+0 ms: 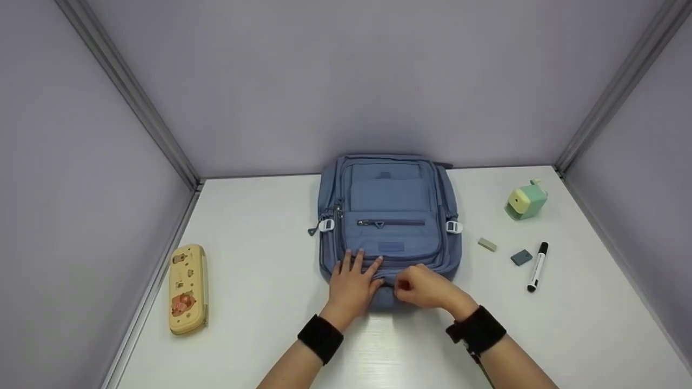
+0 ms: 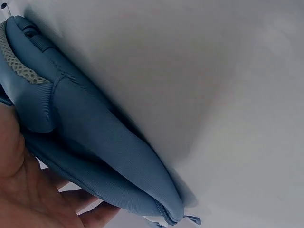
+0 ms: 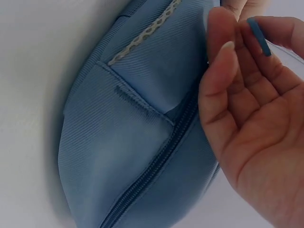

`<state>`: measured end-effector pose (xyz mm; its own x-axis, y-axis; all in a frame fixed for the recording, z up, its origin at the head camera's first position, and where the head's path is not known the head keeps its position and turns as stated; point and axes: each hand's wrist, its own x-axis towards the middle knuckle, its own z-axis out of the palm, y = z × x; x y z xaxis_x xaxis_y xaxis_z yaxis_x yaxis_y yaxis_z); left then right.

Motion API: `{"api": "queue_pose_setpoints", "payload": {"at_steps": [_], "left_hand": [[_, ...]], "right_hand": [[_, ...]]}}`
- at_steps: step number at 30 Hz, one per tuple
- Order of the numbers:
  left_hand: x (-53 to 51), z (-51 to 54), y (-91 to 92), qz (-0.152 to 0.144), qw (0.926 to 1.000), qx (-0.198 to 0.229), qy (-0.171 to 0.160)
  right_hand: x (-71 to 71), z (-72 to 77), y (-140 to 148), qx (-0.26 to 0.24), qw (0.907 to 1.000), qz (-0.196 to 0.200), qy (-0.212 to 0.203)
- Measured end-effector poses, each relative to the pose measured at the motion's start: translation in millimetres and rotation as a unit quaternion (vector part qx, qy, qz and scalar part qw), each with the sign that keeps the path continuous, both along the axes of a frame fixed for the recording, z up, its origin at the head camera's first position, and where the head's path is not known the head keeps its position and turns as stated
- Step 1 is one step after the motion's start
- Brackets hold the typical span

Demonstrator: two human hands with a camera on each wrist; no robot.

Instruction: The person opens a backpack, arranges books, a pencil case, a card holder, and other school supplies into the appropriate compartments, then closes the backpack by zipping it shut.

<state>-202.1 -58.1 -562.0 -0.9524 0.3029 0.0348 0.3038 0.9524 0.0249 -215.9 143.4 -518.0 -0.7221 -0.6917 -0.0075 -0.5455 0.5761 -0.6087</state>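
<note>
A blue backpack (image 1: 392, 194) lies front side up at the back middle of the white table in the head view. My left hand (image 1: 351, 286) rests on its lower front with straight, spread fingers. Just right of it, my right hand (image 1: 424, 286) has curled fingers at the lower edge of the bag. Close up in the right wrist view, the blue zipper pull (image 3: 259, 37) shows between those fingers, and a closed stretch of zipper (image 3: 152, 166) runs along the bag. In the left wrist view, the side of the backpack (image 2: 114, 142) lies beside my left fingers.
A yellow pencil case (image 1: 186, 289) lies at the left. On the right are a green and yellow pencil sharpener (image 1: 527, 201), a small beige block (image 1: 487, 245), a dark grey-blue block (image 1: 521, 257) and a black-capped marker (image 1: 537, 267). Grey partition walls (image 1: 378, 81) border the table.
</note>
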Motion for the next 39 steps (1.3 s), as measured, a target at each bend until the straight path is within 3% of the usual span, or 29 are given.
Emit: {"api": "queue_pose_setpoints", "payload": {"at_steps": [2, 5, 10, 16, 23, 28, 32, 35, 39], "left_hand": [[2.1, 3.8, 1.5, -0.001, 0.9999, 0.007, 0.012], [5.3, 8.2, 4.5, -0.017, 0.9971, 0.029, 0.068], [11.7, 11.9, 9.1, -0.064, 0.9813, 0.059, 0.171], [15.7, 11.8, 14.3, -0.091, 0.9693, 0.073, 0.216], [17.6, 7.0, 22.6, -0.137, 0.9601, 0.057, 0.237], [20.8, 5.8, 26.3, -0.147, 0.9622, 0.074, 0.217], [20.4, 5.4, 28.0, -0.140, 0.9648, 0.078, 0.208], [19.9, 5.2, 29.3, -0.139, 0.9653, 0.085, 0.204], [20.3, 5.3, 29.5, -0.134, 0.9691, 0.090, 0.186]], "right_hand": [[0.2, 1.2, 1.3, 0.001, 0.9999, -0.012, -0.010], [0.5, 3.4, 2.3, -0.001, 0.9994, -0.027, -0.022], [1.2, 5.1, 1.9, -0.011, 0.9987, -0.036, -0.035], [2.7, 5.4, -1.0, -0.021, 0.9986, -0.031, -0.039], [1.5, 5.5, -0.5, -0.031, 0.9986, -0.016, -0.040], [-1.8, 8.3, 7.8, -0.046, 0.9958, 0.014, -0.079], [-3.9, 13.3, 15.4, -0.054, 0.9945, 0.006, -0.090], [-5.4, 15.7, 18.3, -0.059, 0.9970, -0.027, -0.043], [-6.4, 12.7, 19.5, -0.039, 0.9953, -0.059, 0.066]]}}
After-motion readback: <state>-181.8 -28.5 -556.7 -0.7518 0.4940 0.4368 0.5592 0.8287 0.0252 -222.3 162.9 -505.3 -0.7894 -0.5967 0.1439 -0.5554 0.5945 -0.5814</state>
